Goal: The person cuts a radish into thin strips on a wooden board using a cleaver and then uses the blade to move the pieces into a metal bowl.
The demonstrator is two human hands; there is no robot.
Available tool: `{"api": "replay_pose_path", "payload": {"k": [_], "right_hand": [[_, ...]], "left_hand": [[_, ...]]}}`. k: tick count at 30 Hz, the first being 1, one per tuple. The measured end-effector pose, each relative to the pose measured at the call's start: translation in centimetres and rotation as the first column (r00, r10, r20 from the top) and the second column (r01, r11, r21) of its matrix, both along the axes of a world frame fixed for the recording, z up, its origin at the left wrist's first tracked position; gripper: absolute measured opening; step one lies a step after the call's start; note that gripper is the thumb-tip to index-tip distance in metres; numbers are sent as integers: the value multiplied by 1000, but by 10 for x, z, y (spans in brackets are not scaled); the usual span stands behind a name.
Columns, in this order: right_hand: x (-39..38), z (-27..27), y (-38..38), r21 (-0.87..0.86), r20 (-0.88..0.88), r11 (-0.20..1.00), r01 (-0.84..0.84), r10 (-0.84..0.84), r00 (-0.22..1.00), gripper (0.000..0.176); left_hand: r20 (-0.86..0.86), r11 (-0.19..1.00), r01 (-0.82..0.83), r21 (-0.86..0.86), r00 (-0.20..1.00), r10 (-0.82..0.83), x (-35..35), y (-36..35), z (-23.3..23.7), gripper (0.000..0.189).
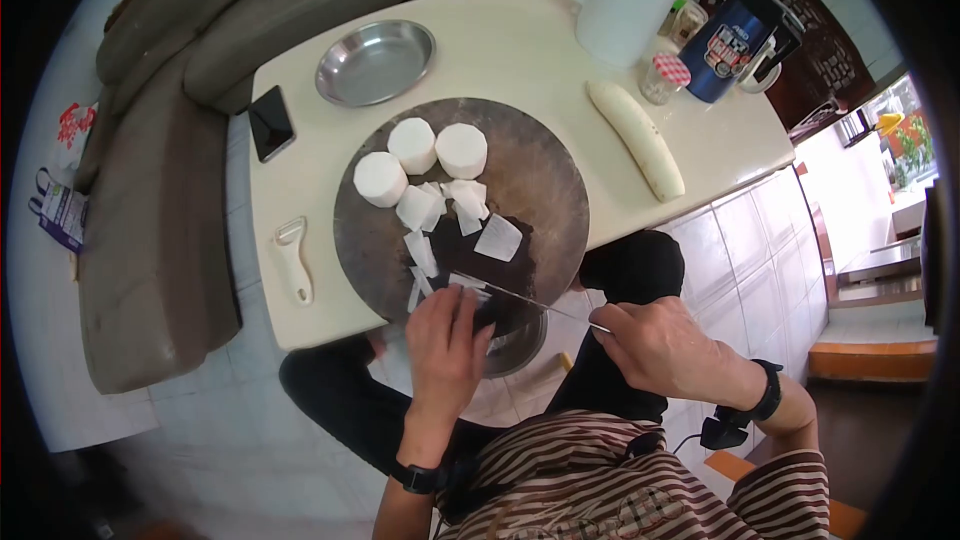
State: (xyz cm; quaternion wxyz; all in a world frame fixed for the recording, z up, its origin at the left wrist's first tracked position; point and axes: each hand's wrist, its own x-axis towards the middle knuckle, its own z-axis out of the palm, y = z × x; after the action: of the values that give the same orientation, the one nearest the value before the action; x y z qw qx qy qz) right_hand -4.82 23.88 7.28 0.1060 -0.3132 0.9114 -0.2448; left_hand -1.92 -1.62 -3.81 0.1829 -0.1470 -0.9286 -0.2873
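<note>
My right hand [655, 345] grips a knife [540, 304] by its handle, and the thin blade reaches left over the round chopping board [545, 180]. My left hand [447, 345] is at the board's near edge with its fingers bent down onto white radish slices [467, 282], close to the blade's tip. Its fingertips partly hide these slices. Three thick peeled radish chunks [462, 151] stand at the far side of the board. Between them and my hands lie several thin radish slices [498, 238], some overlapping, on a dark wet patch.
A metal bowl [376, 62], a phone [271, 124] and a peeler [293, 260] lie left of the board. To the right are a whole white radish [636, 140], a jar [664, 78], a white pitcher [632, 2] and a blue flask [730, 45]. Below the board's edge, a metal basin [527, 345] shows.
</note>
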Motion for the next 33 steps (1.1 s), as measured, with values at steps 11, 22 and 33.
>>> {"api": "replay_pose_path", "payload": {"k": [11,22,33], "right_hand": [[-13,5,-5,62,15,996,-71,70,997,20],[-21,12,-7,195,12,958,-208,210,978,23],[-33,6,-23,213,33,934,-286,286,958,19]], "left_hand": [[87,998,2,-58,996,3,-2,2,4,51],[136,999,11,-51,991,-4,-2,1,5,47],[139,996,15,-92,990,-2,2,0,4,51]]}}
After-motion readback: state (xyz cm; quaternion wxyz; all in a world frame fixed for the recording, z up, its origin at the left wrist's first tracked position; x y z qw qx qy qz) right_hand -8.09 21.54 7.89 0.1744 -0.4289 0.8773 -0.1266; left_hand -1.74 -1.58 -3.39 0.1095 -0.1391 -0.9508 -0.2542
